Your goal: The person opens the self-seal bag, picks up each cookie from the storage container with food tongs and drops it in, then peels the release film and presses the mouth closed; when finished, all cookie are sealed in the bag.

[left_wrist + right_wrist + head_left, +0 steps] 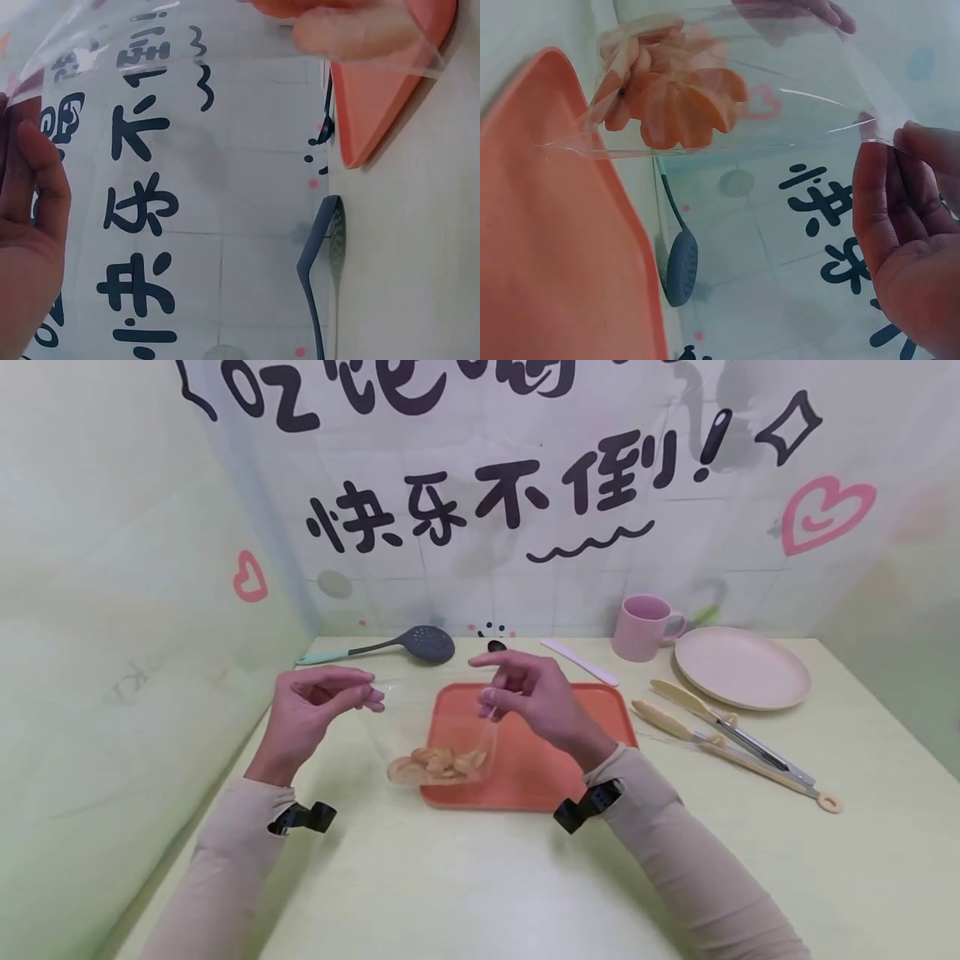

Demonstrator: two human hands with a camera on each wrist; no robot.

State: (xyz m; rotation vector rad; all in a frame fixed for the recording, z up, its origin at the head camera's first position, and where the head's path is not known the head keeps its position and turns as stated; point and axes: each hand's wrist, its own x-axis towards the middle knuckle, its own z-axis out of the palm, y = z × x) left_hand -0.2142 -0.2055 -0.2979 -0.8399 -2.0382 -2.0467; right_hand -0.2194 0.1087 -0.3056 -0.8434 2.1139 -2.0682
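Observation:
A clear plastic bag [401, 718] hangs between both hands, with several orange-brown, flower-shaped food pieces [682, 105] gathered at its bottom. They may be bread or biscuits; I cannot tell which. My left hand [311, 714] pinches the bag's upper left corner between thumb and fingers. At the upper right corner, my right hand [536, 697] pinches the film with its thumb, the index finger stretched out. The bag is held up above the table, partly in front of an orange tray [540, 760]. In the left wrist view the food appears blurred at the top.
Behind the tray lie a slotted spoon [427, 644] and a lilac knife [579, 662]; a dark spoon tip [497, 646] shows beyond my right hand. To the right are a pink mug [639, 628], a pink plate [742, 667] and tongs [738, 747].

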